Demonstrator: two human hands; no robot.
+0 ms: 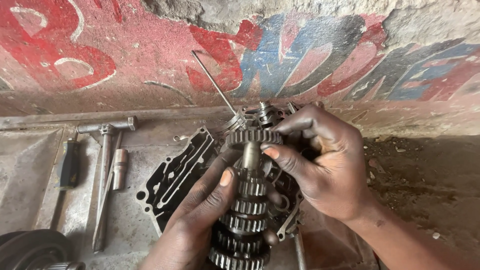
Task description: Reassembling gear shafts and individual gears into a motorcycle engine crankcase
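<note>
The gear shaft [247,200] stands between the left hand [200,220] and the right hand [320,165], above the engine case [175,175] lying on the surface [30,170]. Left of the case lie a socket [119,169], a T-handle wrench [104,165] and, farther left, a screwdriver [67,165]. A thin rod [212,82] rises behind, toward the wall [150,55].
</note>
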